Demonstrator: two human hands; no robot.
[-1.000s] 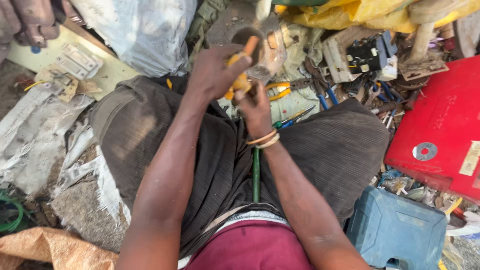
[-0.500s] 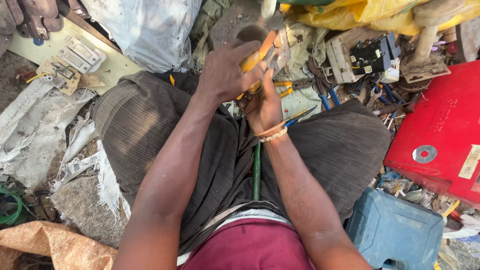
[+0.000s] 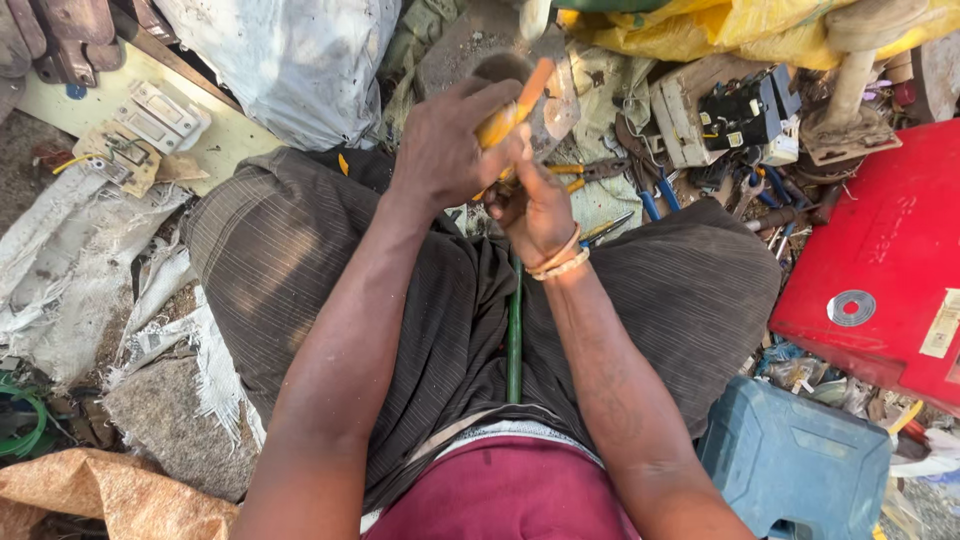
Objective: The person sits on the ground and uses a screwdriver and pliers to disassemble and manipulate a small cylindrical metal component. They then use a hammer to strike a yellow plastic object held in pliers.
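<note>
Cluttered ground hems us in: red case (image 3: 880, 260) at right, blue box (image 3: 795, 465) near our knee, white sack (image 3: 290, 60) ahead. Our left hand (image 3: 445, 150) closes around an orange handle (image 3: 515, 105) above the lap. Our right hand (image 3: 535, 205), just beneath it, pinches a small part; little free room remains.

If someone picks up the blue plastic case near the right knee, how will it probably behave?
The blue plastic case looks rigid and boxy, so it would likely stay stiff and not roll. Its ribbed, moulded surface probably grips well. It may be fairly heavy for its size if tools are inside; its contents are hidden.
</note>
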